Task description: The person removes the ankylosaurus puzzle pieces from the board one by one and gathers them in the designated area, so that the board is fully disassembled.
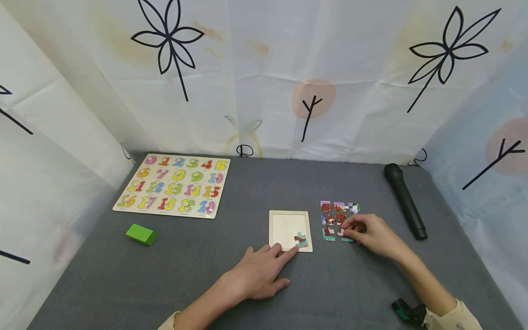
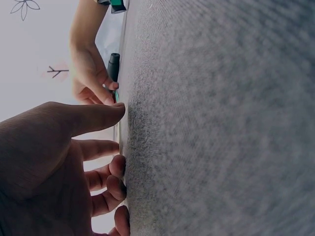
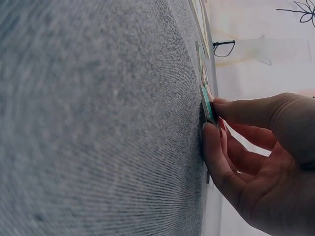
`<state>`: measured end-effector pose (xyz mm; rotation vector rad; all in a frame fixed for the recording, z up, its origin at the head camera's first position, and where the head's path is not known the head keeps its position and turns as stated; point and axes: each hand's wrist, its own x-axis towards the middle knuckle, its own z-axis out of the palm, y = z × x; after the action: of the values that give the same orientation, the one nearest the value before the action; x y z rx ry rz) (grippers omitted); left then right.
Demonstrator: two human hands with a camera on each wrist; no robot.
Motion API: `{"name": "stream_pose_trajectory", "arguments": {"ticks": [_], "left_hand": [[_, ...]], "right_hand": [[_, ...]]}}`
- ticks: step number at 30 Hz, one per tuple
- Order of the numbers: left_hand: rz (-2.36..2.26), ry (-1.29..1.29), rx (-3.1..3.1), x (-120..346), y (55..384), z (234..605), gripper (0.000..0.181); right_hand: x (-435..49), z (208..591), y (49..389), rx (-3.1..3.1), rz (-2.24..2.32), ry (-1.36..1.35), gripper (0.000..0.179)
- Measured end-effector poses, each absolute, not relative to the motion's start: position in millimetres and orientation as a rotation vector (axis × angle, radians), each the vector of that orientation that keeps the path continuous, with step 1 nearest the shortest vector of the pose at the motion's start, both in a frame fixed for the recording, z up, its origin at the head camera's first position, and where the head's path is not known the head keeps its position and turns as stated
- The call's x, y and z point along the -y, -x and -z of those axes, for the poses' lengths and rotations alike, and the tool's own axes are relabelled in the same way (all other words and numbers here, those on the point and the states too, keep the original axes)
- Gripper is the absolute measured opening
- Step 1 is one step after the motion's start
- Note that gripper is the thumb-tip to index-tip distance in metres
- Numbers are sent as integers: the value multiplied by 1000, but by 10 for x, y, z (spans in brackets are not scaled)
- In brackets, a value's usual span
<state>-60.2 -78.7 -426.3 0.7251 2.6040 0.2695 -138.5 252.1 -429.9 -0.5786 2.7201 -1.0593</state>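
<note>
A shallow wooden puzzle tray point(image 1: 283, 224) lies mid-table, with one jigsaw piece point(image 1: 301, 240) in its lower right corner. My left hand point(image 1: 261, 271) rests at the tray's near edge, fingers spread and the index fingertip right beside that piece. In the left wrist view, the left thumb point(image 2: 98, 118) is held apart from the other fingers. To the right of the tray, several jigsaw pieces point(image 1: 329, 219) with a brown and purple picture lie in a loose grid. My right hand point(image 1: 374, 234) pinches a teal-edged jigsaw piece point(image 3: 207, 102) between thumb and fingers at the grid's lower right, partly hiding it.
A number puzzle board point(image 1: 173, 185) lies at the back left, with a green block point(image 1: 141, 234) in front of it. On the right is a black microphone point(image 1: 406, 201). A dark device point(image 1: 409, 311) sits by the right sleeve. White patterned curtains point(image 1: 264, 91) surround the table.
</note>
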Motion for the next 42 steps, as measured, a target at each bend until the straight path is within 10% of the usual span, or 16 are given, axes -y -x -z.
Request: {"name": "stream_pose_trajectory", "arguments": {"ticks": [42], "left_hand": [[-314, -825, -2641, 881, 574, 4261, 76]], "right_hand": [[-2212, 4215, 1382, -2538, 1277, 575, 8]]}}
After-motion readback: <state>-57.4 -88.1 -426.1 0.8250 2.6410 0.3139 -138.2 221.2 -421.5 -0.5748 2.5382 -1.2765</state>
